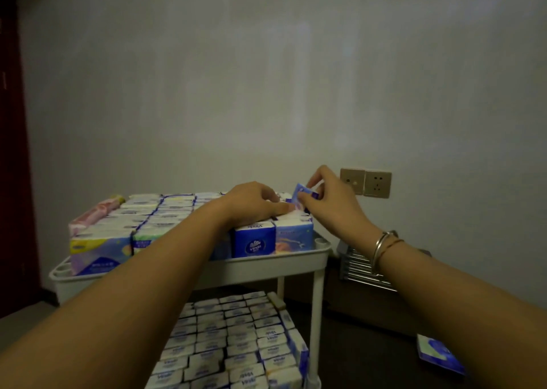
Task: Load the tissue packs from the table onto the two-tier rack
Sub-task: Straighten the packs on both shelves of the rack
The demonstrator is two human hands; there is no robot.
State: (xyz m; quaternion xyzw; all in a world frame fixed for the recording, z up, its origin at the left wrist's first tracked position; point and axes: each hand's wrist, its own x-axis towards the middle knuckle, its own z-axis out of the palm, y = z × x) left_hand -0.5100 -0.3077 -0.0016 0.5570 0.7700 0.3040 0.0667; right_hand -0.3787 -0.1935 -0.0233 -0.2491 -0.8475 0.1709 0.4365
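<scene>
your right hand (328, 195) pinches a small blue pack (303, 195) between thumb and fingertips, tilted, at the far right corner of the rack's (266, 266) top tier, touching or just above the packs there; cannot tell which. your left hand (256, 202) rests on the packed top row (165, 211) just beside it, fingers curled down onto the tops of the packs; cannot tell whether they grip one or only press. the two hands nearly meet. top tier full: packs standing on edge in tight rows, a blue vinda pack (254, 242) at the near right, a pink pack (94, 211) along the left edge. lower tier (233, 338) also packed in rows, tops up. bangle (383, 245) on your right wrist. one blue pack (441, 356) lies flat on the dark surface at lower right, well apart from the rack. wall sockets (365, 181) behind your right hand. a metal grille (361, 267) sits low to the right of the rack.
</scene>
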